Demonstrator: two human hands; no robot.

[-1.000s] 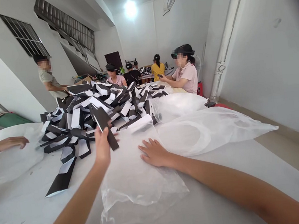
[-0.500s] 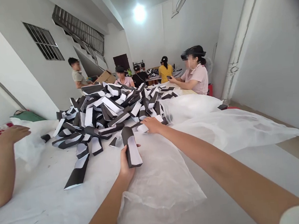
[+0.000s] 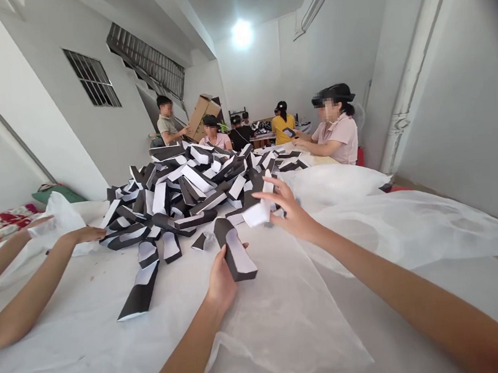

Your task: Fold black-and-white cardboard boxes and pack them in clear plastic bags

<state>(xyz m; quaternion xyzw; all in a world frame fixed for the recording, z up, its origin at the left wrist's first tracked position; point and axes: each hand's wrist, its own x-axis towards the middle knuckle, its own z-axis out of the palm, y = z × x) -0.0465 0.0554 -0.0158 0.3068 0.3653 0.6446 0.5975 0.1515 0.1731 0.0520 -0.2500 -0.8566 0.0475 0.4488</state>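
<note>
My left hand point(image 3: 220, 283) grips a black folded cardboard piece with a white inner face point(image 3: 234, 251), held upright above a sheet of translucent plastic film point(image 3: 281, 325). My right hand point(image 3: 289, 210) is at the near right edge of a large heap of similar black-and-white pieces point(image 3: 178, 191), its fingers around a white-faced piece point(image 3: 255, 214). Part of that piece is hidden by the fingers. A co-worker's hand point(image 3: 85, 234) reaches in from the left and rests near the heap's left edge.
A person in a pink shirt point(image 3: 337, 138) sits at the right of the white-covered table point(image 3: 72, 371). White plastic bags point(image 3: 337, 183) lie to the right of the heap. Further back, several people sit working, and one stands lifting a cardboard box point(image 3: 201, 115).
My right hand has lifted off the heap's edge with a white-faced piece. My left hand has turned its piece. The standing person at the back has raised a cardboard box.
</note>
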